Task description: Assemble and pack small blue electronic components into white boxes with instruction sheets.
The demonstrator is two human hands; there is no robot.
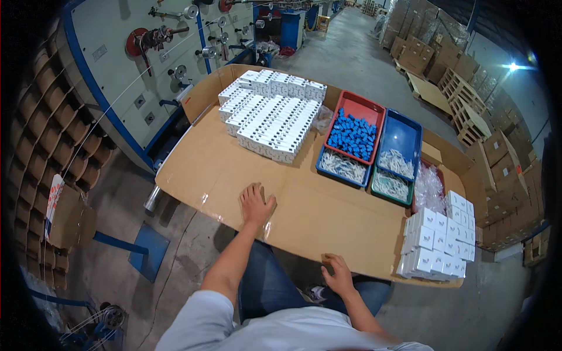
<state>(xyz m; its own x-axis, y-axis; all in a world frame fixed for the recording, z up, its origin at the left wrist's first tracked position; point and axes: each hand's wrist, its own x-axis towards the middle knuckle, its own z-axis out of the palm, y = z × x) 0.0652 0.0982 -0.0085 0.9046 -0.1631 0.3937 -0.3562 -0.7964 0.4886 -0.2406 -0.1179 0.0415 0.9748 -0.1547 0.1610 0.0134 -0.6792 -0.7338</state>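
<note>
My left hand (255,203) lies on the cardboard-covered table (216,169) near its front edge, fingers spread and nothing in them. Further right, my right hand (338,275) is at the table's front edge, also empty, its fingers apart. Beyond my left hand stands a block of small white boxes (275,120) in rows, with more boxes stacked along its far side. A red tray (381,121) full of small blue parts (353,136) sits right of them. On the right, nearest my right hand, is a stack of white boxes (436,243) with small printed marks.
Blue trays (404,137) and a green tray (391,201) hold white pieces. Clear plastic bags (429,187) lie beside them. A machine panel with gauges (140,70) stands left, a shelf rack (50,117) further left. Cartons (503,161) and pallets (462,105) line the right.
</note>
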